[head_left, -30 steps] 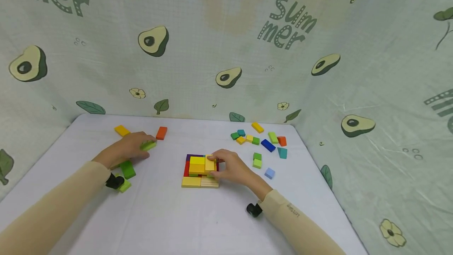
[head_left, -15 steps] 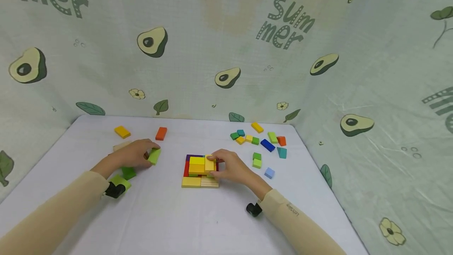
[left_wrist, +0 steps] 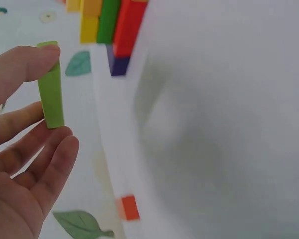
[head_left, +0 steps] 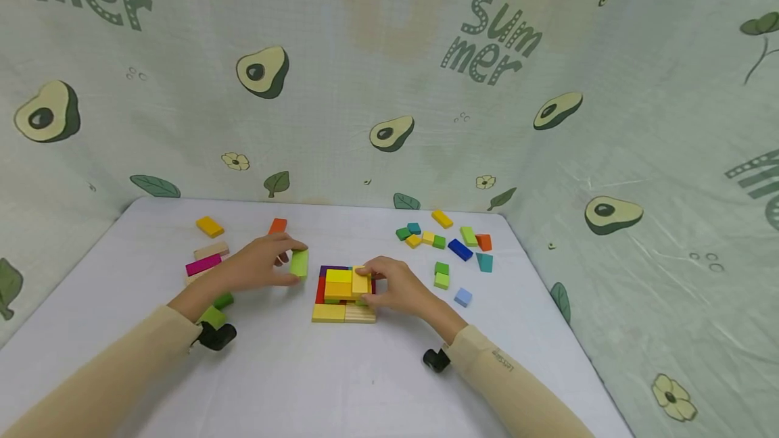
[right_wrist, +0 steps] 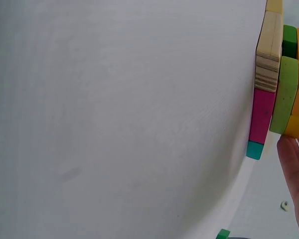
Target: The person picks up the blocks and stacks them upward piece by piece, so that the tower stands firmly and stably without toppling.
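Note:
In the head view my left hand (head_left: 262, 264) pinches a light green block (head_left: 299, 264) between thumb and fingers, just left of the stack. The left wrist view has this light green block (left_wrist: 51, 89) edge-on, gripped at its two ends. A layered stack of colored blocks (head_left: 329, 313) lies mid-table, with plain wood, red and purple pieces in its lowest layer and yellow ones on top. At its right side my right hand (head_left: 398, 286) pinches a pale yellow block (head_left: 361, 283) on the top layer. The right wrist view shows fingers (right_wrist: 291, 169) against the stack's upper layers.
Loose blocks lie on the left: yellow (head_left: 209, 226), orange (head_left: 277, 226), magenta (head_left: 203, 264) and green (head_left: 213, 317). To the right are several small blocks, among them dark blue (head_left: 460, 249), teal (head_left: 485, 262) and light blue (head_left: 463, 297). A printed cloth (head_left: 328, 86) hangs behind the white table.
My left hand has carried the light green block rightward from the left-hand blocks to beside the stack, turning it upright in view. The right hand has stayed on the stack.

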`<state>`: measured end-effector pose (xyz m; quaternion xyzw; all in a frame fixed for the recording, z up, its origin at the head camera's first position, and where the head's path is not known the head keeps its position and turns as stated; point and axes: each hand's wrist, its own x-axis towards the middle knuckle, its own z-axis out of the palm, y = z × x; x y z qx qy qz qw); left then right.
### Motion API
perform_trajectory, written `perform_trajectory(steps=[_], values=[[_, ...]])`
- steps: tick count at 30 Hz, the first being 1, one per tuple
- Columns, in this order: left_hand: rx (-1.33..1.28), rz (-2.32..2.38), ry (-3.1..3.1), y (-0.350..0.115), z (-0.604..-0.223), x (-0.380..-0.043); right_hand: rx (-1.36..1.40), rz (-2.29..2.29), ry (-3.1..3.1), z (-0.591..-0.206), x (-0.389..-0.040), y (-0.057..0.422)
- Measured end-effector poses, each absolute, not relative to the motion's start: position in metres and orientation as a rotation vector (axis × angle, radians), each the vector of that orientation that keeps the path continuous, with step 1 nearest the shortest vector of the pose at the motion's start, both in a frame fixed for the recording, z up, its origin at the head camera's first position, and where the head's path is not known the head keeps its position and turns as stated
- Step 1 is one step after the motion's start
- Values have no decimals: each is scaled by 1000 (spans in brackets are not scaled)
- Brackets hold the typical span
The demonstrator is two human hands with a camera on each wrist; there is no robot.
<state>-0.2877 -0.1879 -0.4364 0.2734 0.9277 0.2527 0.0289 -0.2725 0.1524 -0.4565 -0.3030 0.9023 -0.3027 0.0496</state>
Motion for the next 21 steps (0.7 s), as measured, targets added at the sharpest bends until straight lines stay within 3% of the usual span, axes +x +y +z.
perform_trajectory(steps=[11,21], values=[[937,792,2871,-133,-438,-273,-950,-937,2741,-457,-273,153],[1007,840,2856,-116,-451,-272,-964,-977,2721,-459,-274,154]])
